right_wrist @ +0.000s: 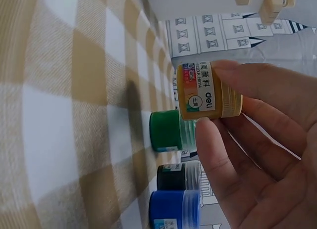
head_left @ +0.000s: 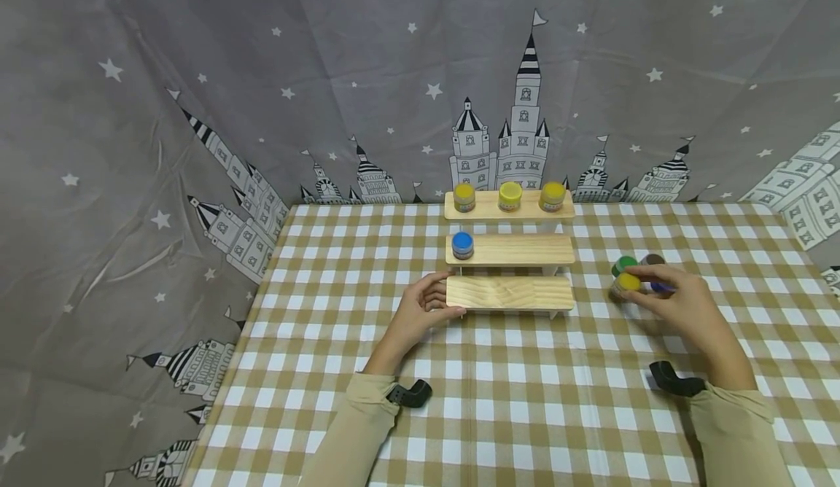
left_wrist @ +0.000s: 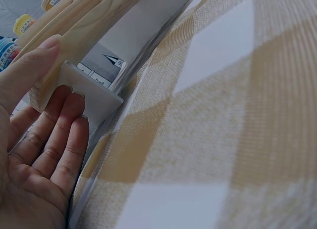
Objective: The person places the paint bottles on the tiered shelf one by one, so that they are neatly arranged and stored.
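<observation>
My right hand (head_left: 685,305) pinches a yellow paint jar (right_wrist: 198,93) between thumb and fingers, just above the tablecloth. Close beside it stand a green paint jar (right_wrist: 166,131), a dark one (right_wrist: 170,177) and a blue-purple one (right_wrist: 167,206). With its thumb on the board and its fingers bent beneath, my left hand (head_left: 420,306) holds the left end of the lowest tier of a wooden stepped stand (head_left: 512,294). A blue paint jar (head_left: 462,245) sits at the left of the middle tier. Three yellowish jars (head_left: 510,195) line the top tier.
A checked tablecloth (head_left: 367,268) covers the table. Behind it hangs a grey curtain (head_left: 367,64) with castles and stars, close to the stand's back. Black wrist mounts (head_left: 676,380) stick out from both sleeves. The stand's white supports (left_wrist: 91,95) show at the left wrist.
</observation>
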Available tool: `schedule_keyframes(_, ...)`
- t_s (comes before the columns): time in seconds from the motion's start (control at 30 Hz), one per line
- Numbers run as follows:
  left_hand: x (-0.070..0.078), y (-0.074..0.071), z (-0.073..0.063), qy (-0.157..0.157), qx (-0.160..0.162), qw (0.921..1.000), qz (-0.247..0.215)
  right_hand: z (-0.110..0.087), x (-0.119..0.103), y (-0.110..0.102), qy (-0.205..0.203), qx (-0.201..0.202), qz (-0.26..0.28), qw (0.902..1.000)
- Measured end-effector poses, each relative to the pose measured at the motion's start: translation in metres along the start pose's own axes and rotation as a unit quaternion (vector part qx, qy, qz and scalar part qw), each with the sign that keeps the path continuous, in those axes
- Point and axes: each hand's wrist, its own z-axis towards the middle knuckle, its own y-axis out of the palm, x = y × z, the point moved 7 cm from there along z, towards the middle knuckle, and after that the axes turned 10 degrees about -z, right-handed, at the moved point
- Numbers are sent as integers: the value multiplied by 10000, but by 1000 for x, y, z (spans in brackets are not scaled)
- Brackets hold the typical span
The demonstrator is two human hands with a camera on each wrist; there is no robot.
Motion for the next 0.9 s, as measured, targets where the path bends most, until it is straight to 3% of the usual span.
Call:
schedule_keyframes(0.4, -3, -2, 1, -22, 47, 10000, -9, 0, -16, -11, -525, 456, 540, 9961)
schedule_keyframes(0.7, -3, -2, 1, -17, -5, 10000, -36, 4, -30, -17, -329, 528, 915, 9939)
schedule_keyframes(0.9, -3, -1, 1, -25, -56, 10000, -51, 8, -46, -23, -518, 572, 987, 9921)
